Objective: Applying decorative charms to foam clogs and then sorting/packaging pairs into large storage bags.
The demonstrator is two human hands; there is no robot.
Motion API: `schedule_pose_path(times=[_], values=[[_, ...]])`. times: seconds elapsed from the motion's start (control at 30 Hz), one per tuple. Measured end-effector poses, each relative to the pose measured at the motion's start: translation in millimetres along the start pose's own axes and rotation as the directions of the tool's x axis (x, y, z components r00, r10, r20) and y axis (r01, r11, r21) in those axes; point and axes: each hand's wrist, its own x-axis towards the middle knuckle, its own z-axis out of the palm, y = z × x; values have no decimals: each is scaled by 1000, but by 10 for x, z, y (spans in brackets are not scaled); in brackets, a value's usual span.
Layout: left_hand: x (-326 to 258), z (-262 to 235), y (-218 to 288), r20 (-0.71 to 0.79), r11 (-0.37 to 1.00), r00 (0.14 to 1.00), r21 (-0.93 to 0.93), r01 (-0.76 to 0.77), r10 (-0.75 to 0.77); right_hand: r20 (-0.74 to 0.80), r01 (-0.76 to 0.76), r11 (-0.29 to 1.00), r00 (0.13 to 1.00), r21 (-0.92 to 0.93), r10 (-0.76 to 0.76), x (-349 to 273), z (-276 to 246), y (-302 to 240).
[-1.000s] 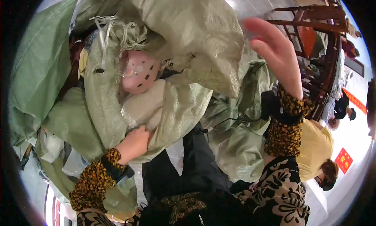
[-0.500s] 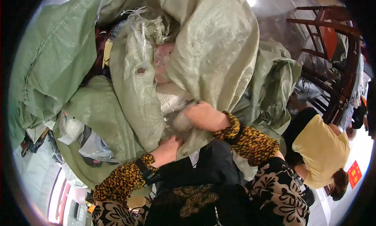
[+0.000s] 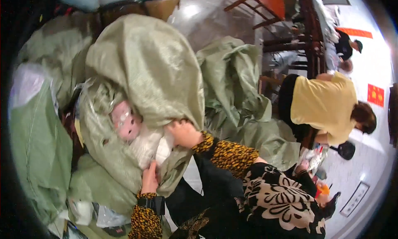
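A large green woven sack [image 3: 151, 69] lies open in front of me. In its mouth sit a pink item with dark spots [image 3: 125, 122], partly under clear plastic, and a white bundle [image 3: 146, 146] below it. My right hand [image 3: 185, 133] is closed on the sack's fabric at the right of the opening, beside the white bundle. My left hand [image 3: 150, 180] is at the near edge of the opening. Its fingers are mostly curled on the rim, with one stretched up against the white bundle. The bundle's lower part is hidden in the sack.
More green sacks [image 3: 39, 152] crowd the left, and another crumpled sack [image 3: 232, 81] lies to the right. Clear plastic bags [image 3: 110, 216] show at lower left. A seated person in a yellow top [image 3: 323, 106] is at right, near a dark wooden frame [image 3: 313, 40] and a chair [image 3: 265, 5].
The view has swung to the right, so the sack appears farther left. My right hand, blurred over the opening before, is now at its right side. More of the pink item shows.
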Motion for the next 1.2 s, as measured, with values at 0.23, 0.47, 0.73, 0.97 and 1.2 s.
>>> schedule_pose_path(times=[0.23, 0.47, 0.73, 0.97, 1.2], values=[[10, 166, -22, 92, 980, 992, -171, 102, -87, 158, -140, 963, 982, 228, 105, -90, -164, 384], [31, 84, -233, 49, 948, 969, -226, -224, 241, 56, -227, 870, 973, 438, 226, 85, 103, 568], [-989, 265, 349, -31, 889, 889, -9, -458, 458, -20, -100, 780, 990, 618, 142, -62, -328, 536], [-1927, 650, 953, 31, 571, 623, 368, -734, 781, -132, 385, 730, 915, 565, -381, -515, -1486, -489], [-2609, 1508, 1199, 476, -205, 142, 605, -770, 868, -497, 404, 608, 868, 683, -18, -686, -1897, -422]])
